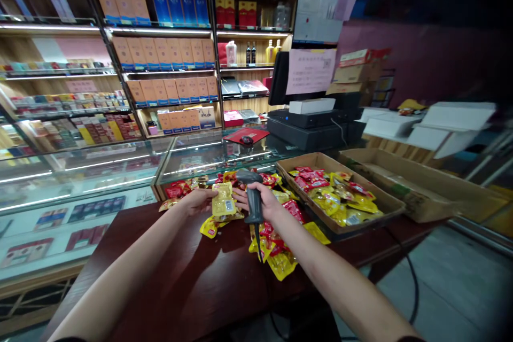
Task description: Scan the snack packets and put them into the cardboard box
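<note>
My left hand (197,201) grips a yellow snack packet (223,199) by its left edge, its printed label and barcode turned up toward me. Beside it, my right hand (262,199) holds a dark grey barcode scanner (254,203), thumb around the handle and some fingers reaching out toward the packet. The scanner's head is above the hand, and its cord hangs down to the table. Red and yellow snack packets (282,264) lie in a loose heap under and around both hands on the dark red-brown table (168,278).
An open cardboard box (395,207) with more packets stands right of the hands, next to another carton (436,200). Behind are a glass counter (192,157), a mouse (246,140) and a monitor (279,79). Shelves of boxed goods (172,53) line the wall.
</note>
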Available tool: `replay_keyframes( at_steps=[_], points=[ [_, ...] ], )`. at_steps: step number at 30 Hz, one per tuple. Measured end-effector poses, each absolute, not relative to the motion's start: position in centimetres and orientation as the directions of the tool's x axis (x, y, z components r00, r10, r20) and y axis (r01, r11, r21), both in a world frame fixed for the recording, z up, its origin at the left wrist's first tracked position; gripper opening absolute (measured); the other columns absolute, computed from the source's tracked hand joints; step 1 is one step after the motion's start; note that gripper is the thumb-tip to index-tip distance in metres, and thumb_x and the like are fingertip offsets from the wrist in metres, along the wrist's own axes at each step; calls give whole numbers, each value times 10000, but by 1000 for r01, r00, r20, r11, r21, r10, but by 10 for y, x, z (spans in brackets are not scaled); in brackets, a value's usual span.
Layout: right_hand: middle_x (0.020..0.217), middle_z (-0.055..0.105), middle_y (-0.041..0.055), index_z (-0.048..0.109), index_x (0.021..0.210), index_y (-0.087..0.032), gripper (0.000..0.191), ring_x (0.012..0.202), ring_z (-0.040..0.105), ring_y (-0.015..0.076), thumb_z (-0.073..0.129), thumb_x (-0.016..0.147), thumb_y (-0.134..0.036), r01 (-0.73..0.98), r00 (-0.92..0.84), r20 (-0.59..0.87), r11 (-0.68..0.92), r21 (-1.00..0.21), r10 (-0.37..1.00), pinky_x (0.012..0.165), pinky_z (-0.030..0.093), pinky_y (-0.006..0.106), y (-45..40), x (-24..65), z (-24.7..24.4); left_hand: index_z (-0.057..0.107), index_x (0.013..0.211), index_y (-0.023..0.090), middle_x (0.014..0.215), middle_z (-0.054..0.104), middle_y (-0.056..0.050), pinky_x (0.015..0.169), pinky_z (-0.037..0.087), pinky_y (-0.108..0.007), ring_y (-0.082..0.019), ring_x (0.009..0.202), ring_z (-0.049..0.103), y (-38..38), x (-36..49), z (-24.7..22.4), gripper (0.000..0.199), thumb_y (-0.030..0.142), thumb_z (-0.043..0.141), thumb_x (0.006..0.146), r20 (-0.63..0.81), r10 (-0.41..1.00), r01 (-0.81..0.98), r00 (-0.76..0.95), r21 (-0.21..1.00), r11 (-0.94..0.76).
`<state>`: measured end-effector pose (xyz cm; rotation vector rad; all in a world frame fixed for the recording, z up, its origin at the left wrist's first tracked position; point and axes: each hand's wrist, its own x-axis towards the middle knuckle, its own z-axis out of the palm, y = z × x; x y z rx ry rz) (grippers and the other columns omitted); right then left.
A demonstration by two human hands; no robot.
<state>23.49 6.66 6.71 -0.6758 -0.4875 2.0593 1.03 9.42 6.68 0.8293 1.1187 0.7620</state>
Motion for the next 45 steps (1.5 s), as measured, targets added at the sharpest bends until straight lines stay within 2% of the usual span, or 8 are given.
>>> replay_keyframes(
  at_steps=[5, 11, 22, 26, 31, 35, 40, 45],
  points=[
    [1027, 677, 139, 553, 882, -144, 160, 960, 664, 223, 484, 743, -180, -657, -443, -250, -501, -563, 861, 822, 529, 414, 75, 268, 75, 618, 942, 117, 882, 686, -114, 646, 565, -251, -172, 754, 675, 105, 39, 88, 146, 195, 597, 820, -447, 822, -75, 352, 862, 501],
    [1010, 680, 142, 550, 896, -146, 172, 946, 666, 227, 471, 746, -173, -698, -301, -225, -375, -610, 927, 802, 536, 427, 71, 343, 98, 632, 956, 155, 928, 689, -102, 660, 555, -257, -171, 773, 675, 128, 114, 107, 160, 243, 580, 832, -417, 768, 22, 486, 885, 466],
    [900, 694, 112, 565, 843, -149, 137, 832, 682, 197, 494, 727, -159, -703, 145, -238, -69, -708, 960, 727, 555, 337, 45, 499, 121, 626, 962, 136, 975, 676, -115, 765, 542, -338, -183, 823, 656, 147, 319, 124, 158, 215, 532, 864, -366, 675, 84, 641, 907, 412],
    [825, 696, 91, 572, 797, -149, 106, 745, 675, 175, 506, 715, -160, -667, 286, -243, 11, -745, 927, 623, 545, 268, 35, 527, 128, 609, 907, 144, 955, 660, -109, 752, 549, -346, -192, 838, 638, 146, 351, 124, 137, 260, 566, 848, -367, 706, 145, 605, 923, 356],
    [782, 694, 66, 573, 790, -157, 107, 697, 666, 161, 506, 706, -153, -654, 299, -254, 4, -756, 920, 604, 538, 250, 31, 526, 125, 584, 936, 141, 1069, 629, -130, 739, 558, -377, -216, 904, 628, 152, 330, 117, 188, 287, 610, 820, -364, 755, 187, 545, 931, 314],
    [849, 698, 83, 572, 823, -153, 137, 756, 676, 171, 498, 709, -140, -681, 186, -244, -54, -730, 952, 664, 544, 267, 39, 488, 122, 578, 922, 147, 1141, 611, -138, 739, 557, -377, -222, 925, 629, 159, 276, 113, 184, 286, 624, 810, -373, 799, 196, 472, 928, 317],
    [889, 697, 88, 567, 820, -152, 130, 795, 675, 168, 491, 716, -135, -681, -15, -268, -206, -702, 963, 674, 534, 260, 56, 411, 117, 585, 925, 148, 1057, 644, -120, 721, 560, -358, -183, 815, 647, 158, 186, 108, 175, 273, 626, 809, -381, 856, 141, 349, 924, 354],
    [815, 691, 82, 558, 767, -154, 83, 755, 667, 162, 491, 719, -153, -639, -195, -324, -371, -674, 926, 635, 515, 244, 67, 330, 100, 602, 904, 149, 977, 659, -99, 673, 564, -338, -182, 777, 647, 145, 95, 91, 222, 293, 684, 757, -391, 894, 77, 217, 920, 384]
  ],
)
